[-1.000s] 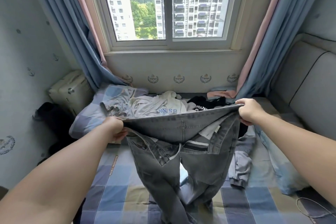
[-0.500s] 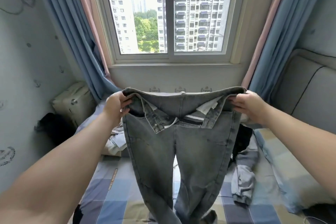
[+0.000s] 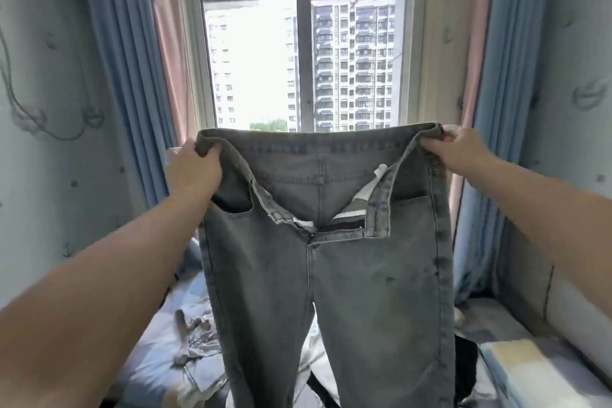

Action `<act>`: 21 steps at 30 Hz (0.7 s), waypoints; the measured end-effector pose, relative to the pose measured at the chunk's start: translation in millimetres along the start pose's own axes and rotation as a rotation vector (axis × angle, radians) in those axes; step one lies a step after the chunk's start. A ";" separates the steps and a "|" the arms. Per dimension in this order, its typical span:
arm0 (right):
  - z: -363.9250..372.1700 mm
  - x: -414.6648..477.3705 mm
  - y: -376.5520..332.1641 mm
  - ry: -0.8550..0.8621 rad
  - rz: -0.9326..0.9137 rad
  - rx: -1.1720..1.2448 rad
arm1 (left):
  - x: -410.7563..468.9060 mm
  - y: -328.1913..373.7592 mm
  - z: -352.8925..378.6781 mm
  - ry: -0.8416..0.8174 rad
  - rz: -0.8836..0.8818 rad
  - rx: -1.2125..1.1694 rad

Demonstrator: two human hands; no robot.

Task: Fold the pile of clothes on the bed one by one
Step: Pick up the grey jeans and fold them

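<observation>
Head view: we extend both forearms forward from the lower corners of the frame. Our left hand (image 3: 193, 172) grips the left end of the waistband, with the fingers curled over its top edge; our right hand (image 3: 460, 152) pinches the right end, with the fingers closed tight on the denim. Between the two hands the grey jeans (image 3: 347, 275) hang in the air, front facing us, waistband stretched level across the lower part of the window (image 3: 304, 63). The fly is unzipped and both flaps fold outward, exposing white pocket lining. The legs drop straight down past the bottom edge. Below and behind the jeans lies the bed (image 3: 152, 353). A crumpled grey garment (image 3: 195, 338) rests on it left of the legs; a black garment (image 3: 465, 361) lies to the right. Farther back, blue curtains (image 3: 129, 76) flank the window, through which we see tower blocks (image 3: 357, 69)
</observation>
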State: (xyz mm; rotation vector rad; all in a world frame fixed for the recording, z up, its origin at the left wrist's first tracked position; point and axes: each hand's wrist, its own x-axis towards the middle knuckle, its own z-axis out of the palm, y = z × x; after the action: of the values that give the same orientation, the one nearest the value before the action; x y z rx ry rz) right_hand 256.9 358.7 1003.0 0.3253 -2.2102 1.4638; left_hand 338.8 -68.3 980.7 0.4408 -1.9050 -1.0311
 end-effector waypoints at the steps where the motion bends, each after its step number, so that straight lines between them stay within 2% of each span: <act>1: -4.7 3.0 -16.0 0.000 0.002 0.040 | 6.8 13.1 -2.1 0.001 0.012 -0.038; 3: -13.2 11.3 -39.1 -0.008 0.044 0.123 | 17.3 35.5 -4.3 -0.014 0.025 -0.134; 6: -24.4 21.1 -62.0 -0.031 0.098 0.199 | 28.5 53.5 -7.1 -0.017 0.067 -0.090; 9: -31.9 22.7 -73.3 -0.060 0.159 0.192 | 34.9 65.6 -10.7 -0.047 0.032 -0.041; 12: -32.3 20.4 -74.9 -0.124 0.288 0.157 | 43.1 68.2 -8.8 -0.142 -0.125 0.022; 15: -24.7 15.0 -73.7 -0.174 0.490 0.165 | 50.3 52.3 -1.3 -0.339 -0.333 0.047; 18: -13.9 8.3 -70.3 -0.215 0.611 0.307 | 44.6 29.9 7.2 -0.430 -0.542 -0.093; 21: -1.8 -0.3 -75.5 -0.284 0.605 0.443 | 25.6 31.3 18.2 -0.403 -0.624 -0.307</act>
State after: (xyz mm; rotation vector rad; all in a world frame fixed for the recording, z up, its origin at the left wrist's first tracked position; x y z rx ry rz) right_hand 290.8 329.8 1064.0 -0.0131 -2.2948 2.3717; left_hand 313.0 -57.7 1015.1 0.7107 -1.9415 -1.9114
